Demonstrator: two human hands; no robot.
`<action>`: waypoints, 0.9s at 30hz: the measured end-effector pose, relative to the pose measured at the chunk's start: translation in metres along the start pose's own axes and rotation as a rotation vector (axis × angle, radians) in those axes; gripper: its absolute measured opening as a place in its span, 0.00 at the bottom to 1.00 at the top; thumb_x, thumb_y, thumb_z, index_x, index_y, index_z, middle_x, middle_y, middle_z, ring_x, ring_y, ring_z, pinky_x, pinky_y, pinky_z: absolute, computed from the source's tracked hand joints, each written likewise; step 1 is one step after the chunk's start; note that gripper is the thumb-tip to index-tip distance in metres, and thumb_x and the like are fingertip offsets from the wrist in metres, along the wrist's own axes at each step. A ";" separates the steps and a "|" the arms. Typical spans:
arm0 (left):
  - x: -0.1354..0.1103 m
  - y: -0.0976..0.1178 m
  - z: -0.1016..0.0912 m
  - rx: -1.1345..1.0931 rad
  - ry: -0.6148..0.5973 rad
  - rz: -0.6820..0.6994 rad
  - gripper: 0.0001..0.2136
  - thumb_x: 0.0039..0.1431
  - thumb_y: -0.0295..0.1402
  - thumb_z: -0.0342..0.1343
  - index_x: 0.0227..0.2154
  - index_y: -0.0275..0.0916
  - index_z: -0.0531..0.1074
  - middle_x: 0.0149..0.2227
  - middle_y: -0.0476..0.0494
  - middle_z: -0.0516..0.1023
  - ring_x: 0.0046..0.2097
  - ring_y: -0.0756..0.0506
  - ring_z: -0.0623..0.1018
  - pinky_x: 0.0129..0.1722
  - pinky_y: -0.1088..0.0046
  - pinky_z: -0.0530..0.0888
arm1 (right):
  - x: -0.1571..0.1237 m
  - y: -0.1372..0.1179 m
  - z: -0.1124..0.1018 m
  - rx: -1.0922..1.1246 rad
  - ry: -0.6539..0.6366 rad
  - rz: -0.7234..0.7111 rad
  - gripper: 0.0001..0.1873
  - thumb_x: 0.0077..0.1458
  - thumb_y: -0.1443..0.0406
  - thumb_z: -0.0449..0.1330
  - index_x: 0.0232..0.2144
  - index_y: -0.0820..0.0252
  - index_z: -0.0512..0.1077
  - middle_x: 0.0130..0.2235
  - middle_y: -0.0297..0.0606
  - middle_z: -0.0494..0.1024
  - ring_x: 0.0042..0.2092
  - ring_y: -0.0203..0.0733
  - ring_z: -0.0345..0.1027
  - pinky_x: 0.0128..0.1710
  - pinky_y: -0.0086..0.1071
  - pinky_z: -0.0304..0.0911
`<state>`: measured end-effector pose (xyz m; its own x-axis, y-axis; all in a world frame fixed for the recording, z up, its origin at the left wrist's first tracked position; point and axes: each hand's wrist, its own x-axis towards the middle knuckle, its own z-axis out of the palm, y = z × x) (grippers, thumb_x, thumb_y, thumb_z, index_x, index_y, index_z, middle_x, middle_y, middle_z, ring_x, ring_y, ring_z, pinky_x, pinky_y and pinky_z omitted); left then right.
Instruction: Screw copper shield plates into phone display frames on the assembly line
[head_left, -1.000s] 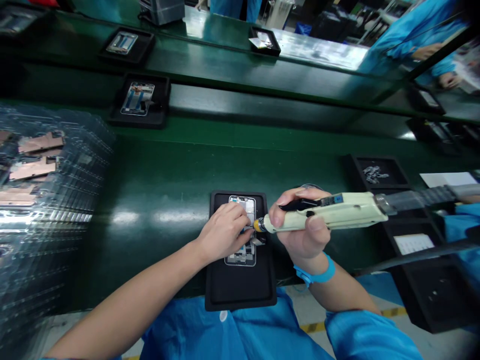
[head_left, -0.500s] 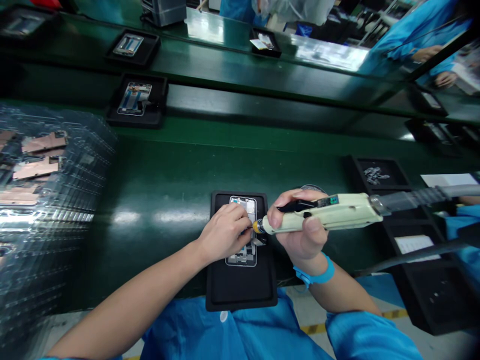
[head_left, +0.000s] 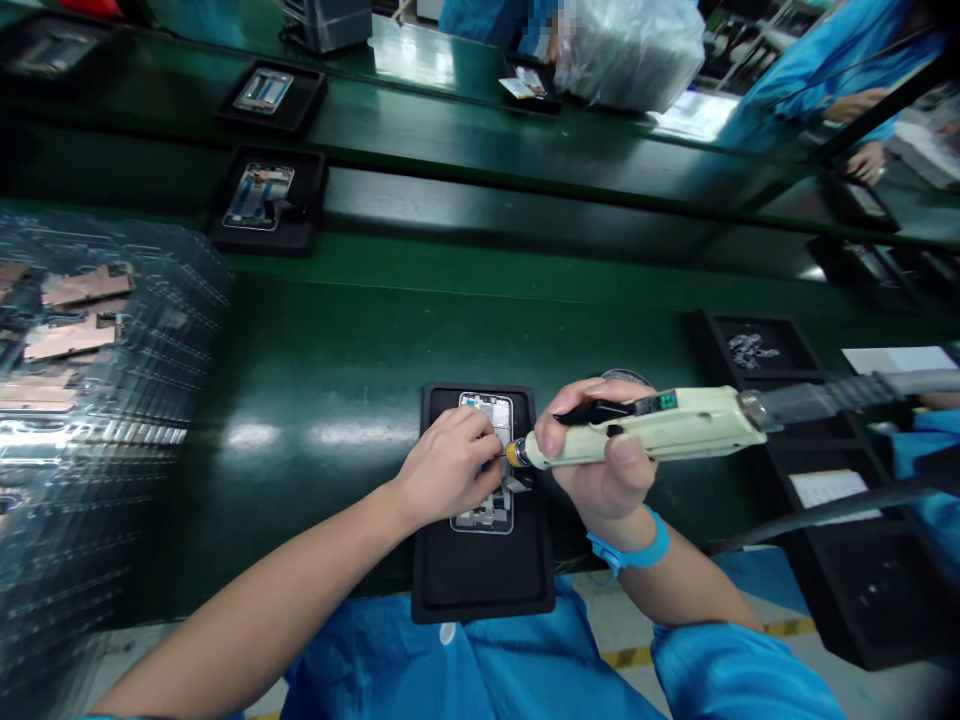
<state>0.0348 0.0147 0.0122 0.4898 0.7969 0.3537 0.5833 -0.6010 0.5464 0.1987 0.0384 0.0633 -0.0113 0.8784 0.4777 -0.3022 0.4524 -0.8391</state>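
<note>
A phone frame point(head_left: 487, 412) lies in a black tray point(head_left: 480, 570) at the near edge of the green bench. My left hand point(head_left: 446, 465) rests on the frame with its fingers curled and pinched at the tip of the screwdriver. My right hand point(head_left: 600, 450) grips a cream electric screwdriver point(head_left: 660, 425), held almost level with its tip pointing left onto the frame. A blue strap circles my right wrist.
A stack of clear blister trays point(head_left: 90, 400) with copper-coloured parts stands at the left. A black box of screws point(head_left: 754, 348) sits at the right. Two more trays with phone frames point(head_left: 262, 195) ride the conveyor behind. Other people in blue work beyond.
My hands and the screwdriver hardly move. The trays on the conveyor drift left, and a clear plastic bag has come into view at the top.
</note>
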 end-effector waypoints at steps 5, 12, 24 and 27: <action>-0.001 0.000 0.000 -0.007 -0.007 0.002 0.06 0.63 0.29 0.54 0.30 0.39 0.72 0.36 0.43 0.74 0.42 0.43 0.73 0.42 0.65 0.71 | -0.001 0.001 0.000 0.019 -0.003 -0.005 0.13 0.58 0.55 0.62 0.43 0.53 0.71 0.36 0.33 0.76 0.21 0.34 0.67 0.18 0.30 0.65; 0.000 0.000 -0.007 -0.071 0.036 -0.014 0.07 0.62 0.35 0.58 0.41 0.39 0.72 0.42 0.40 0.76 0.50 0.39 0.75 0.51 0.57 0.74 | 0.003 -0.001 -0.002 0.016 0.009 -0.030 0.12 0.58 0.55 0.63 0.42 0.53 0.71 0.36 0.33 0.76 0.20 0.34 0.68 0.18 0.30 0.65; -0.019 -0.026 -0.029 0.129 -0.098 -0.236 0.18 0.70 0.36 0.49 0.59 0.36 0.67 0.68 0.32 0.63 0.73 0.32 0.54 0.67 0.42 0.63 | 0.021 0.005 -0.017 -0.016 0.098 -0.056 0.14 0.56 0.54 0.64 0.41 0.52 0.70 0.35 0.32 0.76 0.20 0.32 0.68 0.18 0.29 0.66; -0.009 -0.031 -0.027 0.131 -0.118 -0.250 0.21 0.69 0.43 0.52 0.58 0.35 0.68 0.68 0.29 0.61 0.73 0.29 0.51 0.67 0.39 0.60 | 0.023 0.004 -0.016 -0.007 0.090 -0.081 0.13 0.57 0.55 0.64 0.41 0.53 0.70 0.36 0.33 0.76 0.21 0.33 0.68 0.18 0.29 0.65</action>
<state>-0.0057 0.0279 0.0125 0.3881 0.9130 0.1257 0.7700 -0.3962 0.5001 0.2121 0.0630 0.0672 0.0983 0.8491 0.5189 -0.2921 0.5231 -0.8006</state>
